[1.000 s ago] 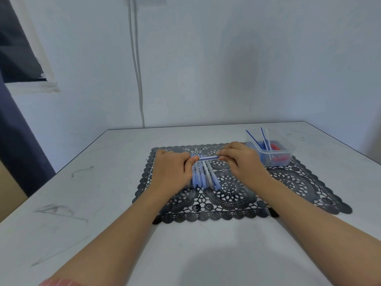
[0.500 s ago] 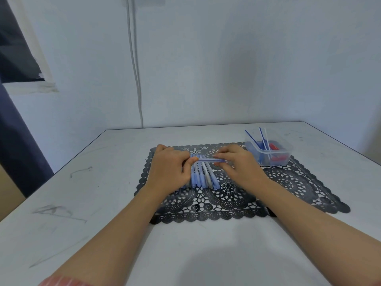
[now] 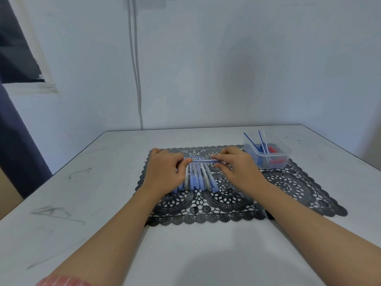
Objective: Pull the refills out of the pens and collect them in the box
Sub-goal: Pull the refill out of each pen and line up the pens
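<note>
A blue pen [image 3: 203,161] lies crosswise between both hands, just above a row of several blue and white pens [image 3: 199,178] on the black lace mat [image 3: 288,186]. My left hand [image 3: 167,170] pinches its left end between thumb and fingers. My right hand [image 3: 237,164] pinches its right end. A clear plastic box [image 3: 268,159] stands at the mat's back right corner, holding blue and white refills [image 3: 261,145] that lean upright, plus some red pieces. Part of the pen row is hidden under my left hand.
The mat lies on a white table [image 3: 103,203] with scuff marks at the left. A wall with a white cable [image 3: 136,79] rises behind the table. A dark curtain [image 3: 12,141] hangs at the far left.
Both hands stay on the crosswise pen. The visible stretch of pen between them has grown longer, as the hands have drawn slightly apart.
</note>
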Demonstrator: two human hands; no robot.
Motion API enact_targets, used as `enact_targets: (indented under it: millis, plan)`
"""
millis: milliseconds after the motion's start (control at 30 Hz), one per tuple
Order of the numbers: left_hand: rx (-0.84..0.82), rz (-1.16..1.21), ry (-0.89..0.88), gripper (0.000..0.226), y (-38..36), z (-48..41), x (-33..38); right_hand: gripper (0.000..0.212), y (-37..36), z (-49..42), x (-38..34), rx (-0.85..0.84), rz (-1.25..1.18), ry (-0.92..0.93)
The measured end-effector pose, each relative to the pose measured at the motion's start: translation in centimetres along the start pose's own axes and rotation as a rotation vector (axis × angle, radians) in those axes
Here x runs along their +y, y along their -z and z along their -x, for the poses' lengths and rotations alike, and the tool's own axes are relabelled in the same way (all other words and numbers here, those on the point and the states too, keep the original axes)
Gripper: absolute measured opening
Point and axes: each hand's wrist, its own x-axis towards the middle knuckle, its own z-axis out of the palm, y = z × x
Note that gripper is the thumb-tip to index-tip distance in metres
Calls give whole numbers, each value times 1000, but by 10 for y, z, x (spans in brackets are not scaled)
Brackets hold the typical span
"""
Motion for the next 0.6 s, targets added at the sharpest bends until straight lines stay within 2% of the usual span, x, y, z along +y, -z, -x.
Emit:
enact_targets:
  millis: [233, 433, 600]
  plan:
    - [9, 16, 28, 41, 0, 0, -4, 22, 3, -1, 2, -35, 15, -61]
    - [60, 56, 31, 36, 0, 0, -5, 27, 5, -2, 3, -133, 59, -20]
    - [178, 53, 88, 35, 3, -1, -3, 31, 12, -3, -1, -66, 11, 24]
